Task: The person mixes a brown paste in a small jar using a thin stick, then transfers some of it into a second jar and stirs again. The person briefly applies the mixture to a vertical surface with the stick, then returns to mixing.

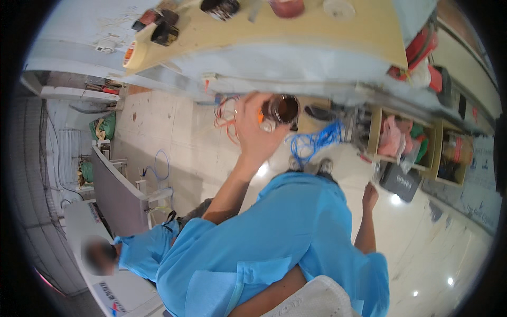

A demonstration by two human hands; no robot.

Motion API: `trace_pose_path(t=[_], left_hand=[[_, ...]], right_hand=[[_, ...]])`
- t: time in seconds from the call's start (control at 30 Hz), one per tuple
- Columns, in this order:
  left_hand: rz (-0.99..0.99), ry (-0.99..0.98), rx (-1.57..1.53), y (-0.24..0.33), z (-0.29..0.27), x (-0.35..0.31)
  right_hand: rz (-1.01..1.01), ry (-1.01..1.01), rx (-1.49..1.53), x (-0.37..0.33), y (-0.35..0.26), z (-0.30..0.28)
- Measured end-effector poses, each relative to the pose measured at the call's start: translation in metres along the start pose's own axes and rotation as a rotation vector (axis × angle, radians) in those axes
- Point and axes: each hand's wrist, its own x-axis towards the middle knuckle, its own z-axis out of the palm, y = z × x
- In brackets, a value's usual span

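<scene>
My left hand (259, 127) is raised out in front, its fingers wrapped round a clear jar (288, 109) with dark brown contents and an orange patch on its side. The jar is tilted so that its round end faces me, above the floor and just short of the bench. Low at my right side hangs my right hand (370, 196), its fingers closed. Something thin and pale shows just beyond the fingertips, but I cannot make out whether it is held.
A yellow-topped bench (338, 39) ahead bears dark pots (165, 33), a red tub (287, 7) and a tape roll (129, 54). Blue hose (317, 140) lies coiled beneath. Wooden bins (404, 137) and a dark case (400, 181) stand right. A person (142, 251) in blue is at left.
</scene>
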Motion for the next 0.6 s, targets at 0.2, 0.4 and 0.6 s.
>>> trace_pose_path(t=[0.2, 0.4, 0.6], left_hand=[[-0.010, -0.005, -0.085, -0.002, 0.006, 0.002], [-0.027, 0.012, -0.124, -0.004, 0.010, -0.001], [-0.063, -0.003, -0.191, -0.014, 0.010, 0.004]], right_hand=[[-0.054, 0.036, 0.066, 0.011, 0.003, 0.005], [-0.023, 0.000, 0.094, 0.007, -0.006, -0.003], [-0.029, 0.009, 0.071, 0.017, -0.017, -0.014]])
